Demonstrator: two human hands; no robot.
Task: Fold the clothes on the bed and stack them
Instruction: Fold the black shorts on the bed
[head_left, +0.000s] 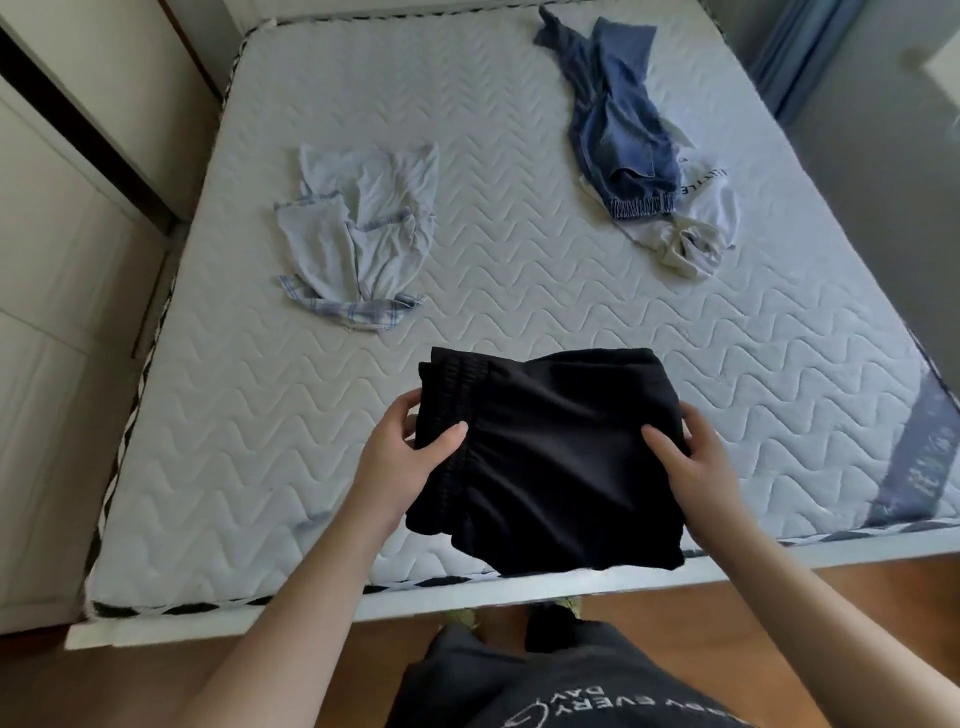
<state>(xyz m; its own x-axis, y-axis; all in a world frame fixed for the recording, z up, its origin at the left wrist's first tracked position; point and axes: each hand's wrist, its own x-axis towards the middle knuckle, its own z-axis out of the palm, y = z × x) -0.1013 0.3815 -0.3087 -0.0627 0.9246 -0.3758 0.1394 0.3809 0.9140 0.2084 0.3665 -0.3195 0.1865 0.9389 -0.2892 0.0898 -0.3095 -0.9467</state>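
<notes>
You hold the folded black shorts (550, 457) between your hands above the near edge of the mattress (519, 291): your left hand (405, 447) pinches the waistband side, your right hand (691, 457) grips the opposite edge.

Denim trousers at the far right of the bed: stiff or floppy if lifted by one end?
Probably floppy: the denim trousers lie twisted and creased on the mattress. Likely heavier than the pale shirt, as the cloth looks thicker. Lifting may drag the white garment they overlap.
</notes>
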